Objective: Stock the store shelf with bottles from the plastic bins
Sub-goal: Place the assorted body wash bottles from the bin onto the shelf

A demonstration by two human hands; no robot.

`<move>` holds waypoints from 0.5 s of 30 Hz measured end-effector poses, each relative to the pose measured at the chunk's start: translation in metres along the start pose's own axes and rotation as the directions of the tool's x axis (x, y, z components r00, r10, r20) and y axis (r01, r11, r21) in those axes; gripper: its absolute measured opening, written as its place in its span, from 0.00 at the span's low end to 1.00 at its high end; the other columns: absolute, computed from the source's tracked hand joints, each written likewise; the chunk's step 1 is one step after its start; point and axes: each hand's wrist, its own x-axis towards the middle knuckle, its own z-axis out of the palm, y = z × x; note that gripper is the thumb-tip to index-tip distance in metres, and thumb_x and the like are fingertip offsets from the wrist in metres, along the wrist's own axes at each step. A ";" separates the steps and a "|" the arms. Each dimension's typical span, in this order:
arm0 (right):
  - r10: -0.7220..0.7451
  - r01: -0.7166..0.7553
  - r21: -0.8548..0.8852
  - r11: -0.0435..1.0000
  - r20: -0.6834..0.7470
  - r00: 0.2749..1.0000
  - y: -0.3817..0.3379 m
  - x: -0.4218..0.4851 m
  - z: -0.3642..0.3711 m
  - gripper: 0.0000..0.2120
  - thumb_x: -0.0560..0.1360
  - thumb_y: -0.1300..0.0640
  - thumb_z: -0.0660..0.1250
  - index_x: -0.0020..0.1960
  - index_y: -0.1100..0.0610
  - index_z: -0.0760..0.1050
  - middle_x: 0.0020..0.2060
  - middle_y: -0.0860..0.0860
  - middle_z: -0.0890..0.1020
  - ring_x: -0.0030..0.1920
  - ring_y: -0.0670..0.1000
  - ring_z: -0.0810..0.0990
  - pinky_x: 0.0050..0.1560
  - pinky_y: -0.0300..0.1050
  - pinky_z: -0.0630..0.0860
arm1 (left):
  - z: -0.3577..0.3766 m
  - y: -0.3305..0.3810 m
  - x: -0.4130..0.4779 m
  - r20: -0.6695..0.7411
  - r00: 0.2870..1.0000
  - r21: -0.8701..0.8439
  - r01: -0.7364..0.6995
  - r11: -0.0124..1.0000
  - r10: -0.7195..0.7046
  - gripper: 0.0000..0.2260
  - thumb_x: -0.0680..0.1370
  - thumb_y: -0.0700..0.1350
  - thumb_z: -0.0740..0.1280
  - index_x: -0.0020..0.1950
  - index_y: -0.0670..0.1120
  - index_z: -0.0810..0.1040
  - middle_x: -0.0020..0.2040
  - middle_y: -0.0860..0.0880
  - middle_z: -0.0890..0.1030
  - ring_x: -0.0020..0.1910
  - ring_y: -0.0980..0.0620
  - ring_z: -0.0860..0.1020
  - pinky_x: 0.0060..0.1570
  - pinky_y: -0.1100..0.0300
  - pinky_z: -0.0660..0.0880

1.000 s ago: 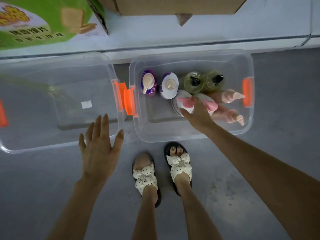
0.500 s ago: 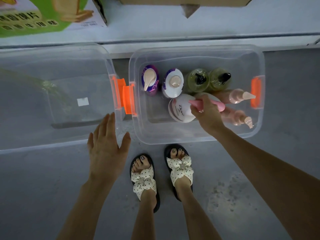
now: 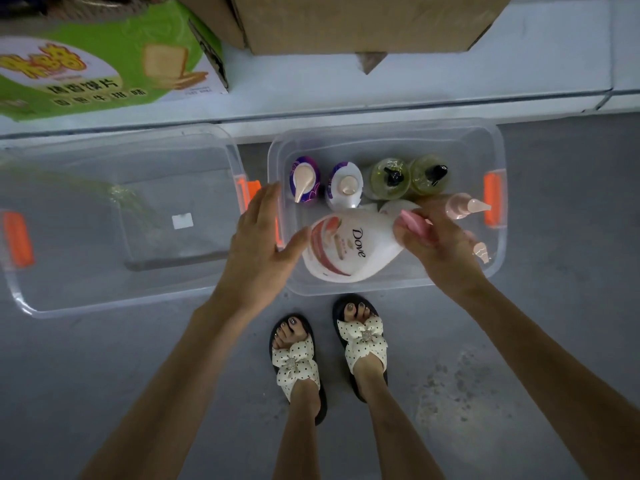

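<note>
Curled tight around the pink pump head, the person's right hand (image 3: 440, 251) held a white Dove bottle (image 3: 349, 247) by its top. The bottle was tipped almost onto its side, label up, over the near half of the right-hand clear plastic bin (image 3: 381, 131); whether its base was off the bin floor I could not tell. Her left hand (image 3: 263, 244) reached in over the bin's left wall with fingers straight and spread, holding nothing, the thumb right up against the bottle's bottom end.

Behind the Dove bottle, along the far side of the bin, stood two purple-and-white pump bottles (image 3: 304, 183) and two green bottles with black pumps (image 3: 389, 178). Two pale pink bottles (image 3: 464, 206) lay toward the right end by an orange latch (image 3: 491, 199), one partly hidden by the right hand.

A second clear bin (image 3: 104, 306) sat just to the left on the grey floor, nothing in it but a small white sticker (image 3: 182, 221). Both bins were set against the white bottom shelf (image 3: 415, 84), which carried a green carton (image 3: 104, 64) and a brown cardboard box (image 3: 363, 22). Her feet, in polka-dot bow sandals (image 3: 362, 336), stood just short of the right bin.
</note>
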 end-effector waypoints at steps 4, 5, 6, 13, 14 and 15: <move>0.025 -0.033 0.167 0.985 0.051 0.998 -0.036 0.005 -0.019 0.09 0.74 0.55 0.70 0.53 0.56 0.75 0.41 0.51 0.77 0.35 0.39 0.76 0.37 0.30 0.72 | -0.015 0.022 0.022 0.176 0.983 -0.183 0.085 0.979 -0.052 0.36 0.73 0.62 0.62 0.77 0.52 0.52 0.75 0.55 0.58 0.66 0.65 0.56 0.62 0.67 0.54; 0.036 -0.050 0.212 0.976 0.069 0.997 -0.044 0.007 -0.023 0.08 0.73 0.53 0.70 0.50 0.53 0.75 0.40 0.51 0.77 0.35 0.41 0.76 0.37 0.31 0.73 | -0.018 0.024 0.028 0.226 0.972 -0.223 0.120 0.968 -0.068 0.35 0.74 0.61 0.63 0.76 0.54 0.54 0.73 0.57 0.61 0.65 0.64 0.59 0.62 0.66 0.57; 0.041 -0.062 0.267 0.962 0.084 0.996 -0.053 0.008 -0.026 0.06 0.74 0.54 0.70 0.49 0.51 0.75 0.39 0.50 0.77 0.35 0.41 0.77 0.37 0.33 0.74 | -0.022 0.026 0.032 0.288 0.955 -0.267 0.155 0.951 -0.074 0.33 0.73 0.61 0.65 0.75 0.56 0.57 0.70 0.60 0.64 0.64 0.64 0.63 0.60 0.66 0.61; -0.010 -0.038 0.456 0.889 0.101 0.995 -0.097 0.019 -0.035 0.04 0.78 0.59 0.63 0.44 0.54 0.73 0.29 0.42 0.80 0.32 0.40 0.81 0.30 0.32 0.75 | -0.058 0.030 0.055 0.498 0.867 -0.338 0.175 0.925 0.018 0.24 0.63 0.57 0.73 0.58 0.55 0.75 0.50 0.57 0.83 0.47 0.59 0.82 0.42 0.68 0.76; -0.010 -0.047 0.484 0.874 0.115 0.993 -0.101 0.022 -0.034 0.03 0.78 0.59 0.63 0.45 0.55 0.73 0.31 0.44 0.81 0.33 0.43 0.82 0.31 0.33 0.76 | -0.062 0.027 0.056 0.564 0.825 -0.337 0.188 0.922 0.038 0.22 0.65 0.57 0.75 0.57 0.56 0.76 0.50 0.56 0.83 0.48 0.57 0.82 0.44 0.67 0.76; -0.006 -0.061 0.495 0.867 0.133 0.991 -0.103 0.025 -0.031 0.02 0.78 0.58 0.63 0.46 0.55 0.74 0.34 0.47 0.81 0.35 0.45 0.83 0.32 0.35 0.77 | -0.063 0.025 0.054 0.620 0.782 -0.342 0.208 0.916 0.054 0.21 0.65 0.58 0.75 0.56 0.56 0.77 0.51 0.55 0.83 0.49 0.56 0.82 0.47 0.65 0.76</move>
